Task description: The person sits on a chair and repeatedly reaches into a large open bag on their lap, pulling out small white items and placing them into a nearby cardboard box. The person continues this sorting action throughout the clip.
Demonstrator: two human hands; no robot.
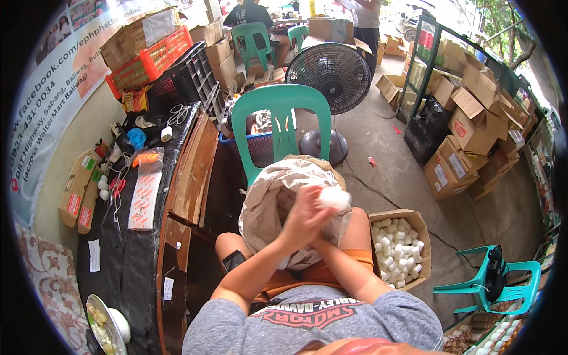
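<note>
A large crumpled brown paper sack (266, 195) stands with its mouth open between my thighs, against the green plastic chair (281, 94) in front of me. My left hand (306, 216) is over the sack's right side, its fingers closed on a short white cylinder (335, 199), blurred by motion. My right forearm crosses beneath the left wrist, and the right hand is hidden behind it, near the sack. To my right, a cardboard box (423, 231) holds many similar white cylinders (399, 251). A phone (233, 260) lies by my left thigh.
At left is a black-covered table (118, 254) with cables, a plastic packet (146, 189) and a bowl (118, 325). Ahead stands a black fan (329, 77), its cord along the floor. Cardboard boxes (452, 168) and a tipped green chair (494, 284) are at right. Two people are farther back.
</note>
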